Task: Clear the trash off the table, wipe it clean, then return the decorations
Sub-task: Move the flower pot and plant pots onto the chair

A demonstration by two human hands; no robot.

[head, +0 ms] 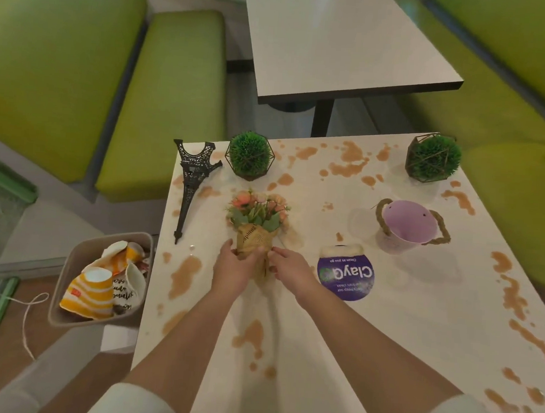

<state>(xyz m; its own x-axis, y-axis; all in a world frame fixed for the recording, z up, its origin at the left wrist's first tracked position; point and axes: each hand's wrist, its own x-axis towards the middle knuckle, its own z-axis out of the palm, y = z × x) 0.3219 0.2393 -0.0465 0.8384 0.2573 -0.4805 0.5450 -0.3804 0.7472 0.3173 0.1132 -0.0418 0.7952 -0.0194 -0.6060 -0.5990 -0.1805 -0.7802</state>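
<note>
- Bouquet (pixel 257 219) upright mid-counter, paper wrap gripped by left hand (pixel 234 267) and pinched at its edge by right hand (pixel 288 268).
- Best lifted straight up — squeezing crushes the wrap.
- Worth parking clear of the brown spills (pixel 184 274) on the counter (pixel 383 356), perhaps beside the tower model (pixel 191 185), so wiping runs unhindered.
- Trash already in the bin (pixel 101 279).

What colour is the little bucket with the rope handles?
The bucket is pale lilac-pink, seen in the head view.
</note>
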